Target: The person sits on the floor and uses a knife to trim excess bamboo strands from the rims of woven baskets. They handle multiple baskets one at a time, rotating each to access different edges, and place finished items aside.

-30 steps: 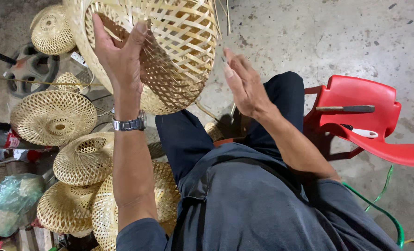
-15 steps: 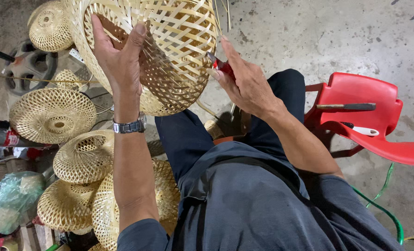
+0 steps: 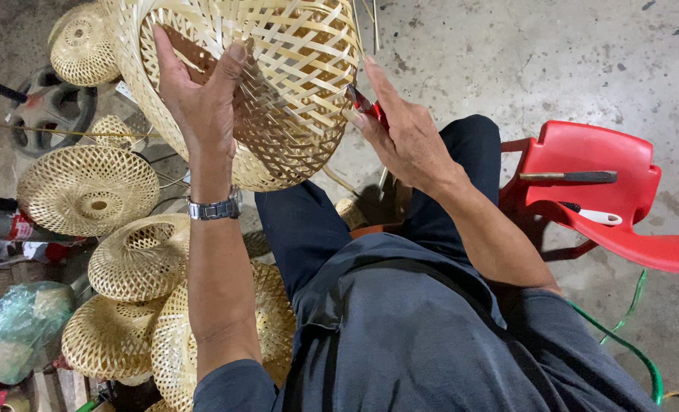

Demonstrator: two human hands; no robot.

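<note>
Since a second ago the right hand (image 3: pixel 404 133), gripping red-handled cutters (image 3: pixel 366 105), has closed onto the three-o'clock rim of the woven bamboo basket (image 3: pixel 278 84), which the left hand (image 3: pixel 198 99) clasps at nine o'clock above the lap, so trimming looks underway.

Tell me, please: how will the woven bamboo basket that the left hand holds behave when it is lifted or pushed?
The woven basket probably feels light: the open lattice shows gaps, and the left hand alone supports it. It likely flexes slightly when pushed, since its strips are thin.
</note>
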